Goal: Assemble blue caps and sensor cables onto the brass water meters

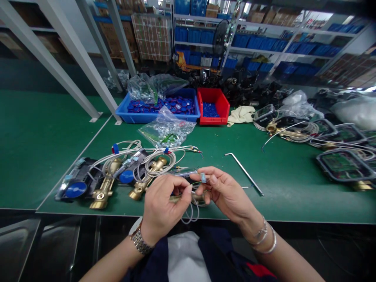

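My right hand (225,192) pinches a small light-blue connector (203,178) between thumb and fingers. Close beside it, my left hand (168,201) has thumb and forefinger pressed together on a thin wire (196,183) that runs toward the connector. Beneath both hands lies a brass fitting (199,198), partly covered by the fingers, with a loop of pale cable (192,215) hanging at the table's front edge. Left of my hands are two brass valve assemblies (101,196) with black housings, blue discs and coiled pale cables (155,160).
A hex key (245,174) lies right of my hands. Behind are a plastic bag (169,131), a blue bin (158,116) of blue caps, a red bin (214,120) and a cloth (241,114). Housings with circuit boards (346,164) sit at the right. Metal posts (85,66) rise at left.
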`<state>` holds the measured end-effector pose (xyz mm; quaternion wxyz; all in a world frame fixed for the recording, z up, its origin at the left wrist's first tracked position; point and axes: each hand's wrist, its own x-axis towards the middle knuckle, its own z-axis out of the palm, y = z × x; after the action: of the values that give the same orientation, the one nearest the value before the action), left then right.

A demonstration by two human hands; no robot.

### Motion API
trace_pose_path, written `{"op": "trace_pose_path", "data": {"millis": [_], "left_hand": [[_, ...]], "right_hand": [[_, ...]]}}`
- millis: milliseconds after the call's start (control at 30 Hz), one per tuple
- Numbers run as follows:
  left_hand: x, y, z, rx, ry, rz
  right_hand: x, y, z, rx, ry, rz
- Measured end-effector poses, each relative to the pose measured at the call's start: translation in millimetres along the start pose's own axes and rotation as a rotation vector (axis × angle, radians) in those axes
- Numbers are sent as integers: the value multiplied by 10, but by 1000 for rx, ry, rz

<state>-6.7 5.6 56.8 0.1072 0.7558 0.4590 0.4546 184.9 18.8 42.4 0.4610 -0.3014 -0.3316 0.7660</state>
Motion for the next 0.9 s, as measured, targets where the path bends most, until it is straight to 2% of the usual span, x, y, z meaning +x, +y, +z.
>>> {"op": "trace_pose_path", "data": {"millis": [533, 900], "left_hand": [[-12, -25, 10, 99, 63, 30], [-21, -39, 23, 115, 51, 58]], "right_hand": [[17, 47, 47, -49, -22, 7], [10, 48, 68, -80, -16, 4]]}}
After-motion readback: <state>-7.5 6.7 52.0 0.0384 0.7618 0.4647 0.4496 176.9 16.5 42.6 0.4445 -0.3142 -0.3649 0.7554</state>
